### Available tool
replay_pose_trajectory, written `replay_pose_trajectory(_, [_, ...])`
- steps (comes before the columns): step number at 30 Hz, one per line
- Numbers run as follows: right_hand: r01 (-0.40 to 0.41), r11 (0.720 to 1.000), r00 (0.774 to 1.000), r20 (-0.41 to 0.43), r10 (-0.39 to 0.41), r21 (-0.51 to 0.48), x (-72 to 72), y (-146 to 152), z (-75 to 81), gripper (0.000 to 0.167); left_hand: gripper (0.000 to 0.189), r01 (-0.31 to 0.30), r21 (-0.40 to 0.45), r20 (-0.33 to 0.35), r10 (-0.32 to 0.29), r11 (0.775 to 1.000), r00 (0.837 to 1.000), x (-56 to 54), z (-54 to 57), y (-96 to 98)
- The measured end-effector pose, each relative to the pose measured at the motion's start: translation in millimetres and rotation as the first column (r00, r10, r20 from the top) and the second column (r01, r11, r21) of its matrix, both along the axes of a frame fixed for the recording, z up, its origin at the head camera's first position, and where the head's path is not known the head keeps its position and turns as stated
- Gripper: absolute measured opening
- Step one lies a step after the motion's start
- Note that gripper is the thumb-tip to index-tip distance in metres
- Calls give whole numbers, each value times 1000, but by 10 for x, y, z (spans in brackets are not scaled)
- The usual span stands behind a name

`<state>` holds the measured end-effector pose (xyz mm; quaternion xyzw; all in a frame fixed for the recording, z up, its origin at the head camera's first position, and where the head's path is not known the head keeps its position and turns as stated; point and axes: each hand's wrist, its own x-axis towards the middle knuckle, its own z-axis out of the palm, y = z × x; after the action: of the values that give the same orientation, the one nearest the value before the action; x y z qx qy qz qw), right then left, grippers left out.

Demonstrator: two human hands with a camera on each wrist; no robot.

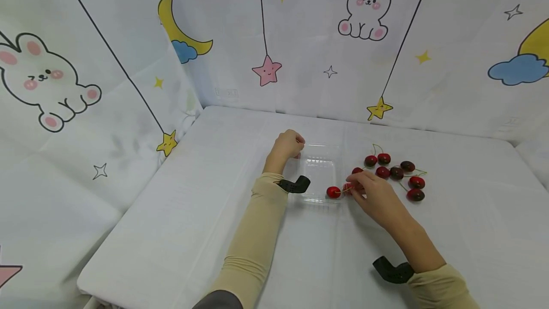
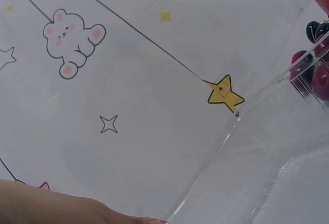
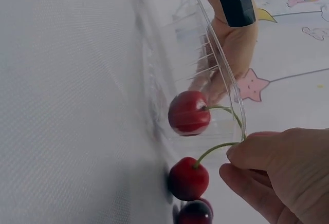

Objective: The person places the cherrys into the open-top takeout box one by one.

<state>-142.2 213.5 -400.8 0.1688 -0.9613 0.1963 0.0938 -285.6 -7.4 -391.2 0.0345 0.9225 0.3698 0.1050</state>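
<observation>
A clear plastic box (image 1: 319, 168) stands on the table. My left hand (image 1: 288, 146) grips its left rim near the far corner, and the left wrist view catches only part of this hand (image 2: 61, 203) by the rim. Between thumb and fingers, my right hand (image 1: 377, 197) pinches two green cherry stems at the box's near right rim. One red cherry (image 3: 189, 113) shows through the clear wall, its stem running up to the rim. The other cherry (image 3: 188, 179) is outside the wall, below my right fingertips (image 3: 239, 154).
Several dark red cherries (image 1: 396, 173) with stems lie in a loose group right of the box, close beyond my right hand. A white cloth covers the table (image 1: 171, 232). Behind it hangs a printed white curtain (image 1: 309, 37) with rabbits and stars.
</observation>
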Motion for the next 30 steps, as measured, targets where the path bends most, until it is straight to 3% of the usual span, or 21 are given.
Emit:
replay_pose_trajectory(9, [38, 999, 995, 90, -35, -37, -25, -24, -17, 25, 23, 7, 8, 1, -7, 1000, 1000, -9, -22, -4])
replay_pose_trajectory(30, [98, 992, 979, 185, -81, -85, -52, 2, -84, 24, 23, 16, -20, -18, -17, 1000, 1000, -20, -31, 1])
